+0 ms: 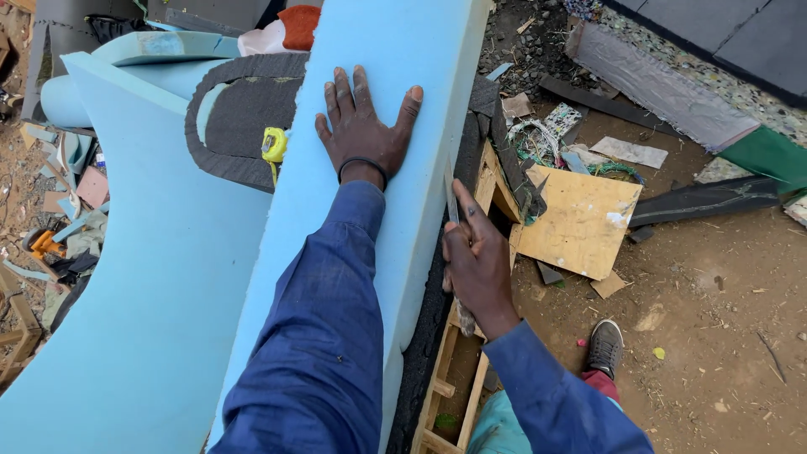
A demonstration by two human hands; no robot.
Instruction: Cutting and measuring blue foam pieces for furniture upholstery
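While the left hand (363,134) lies flat and open on the foam (378,210), the right hand (476,265) at four o'clock grips a knife (451,202) against its edge; trimming seems underway, needing a steady stroke.

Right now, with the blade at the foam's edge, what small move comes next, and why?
Probably draw the thin knife blade a little further along the light blue foam slab's right edge: the right hand grips it against that edge, while the left hand lies flat, pinning the slab.
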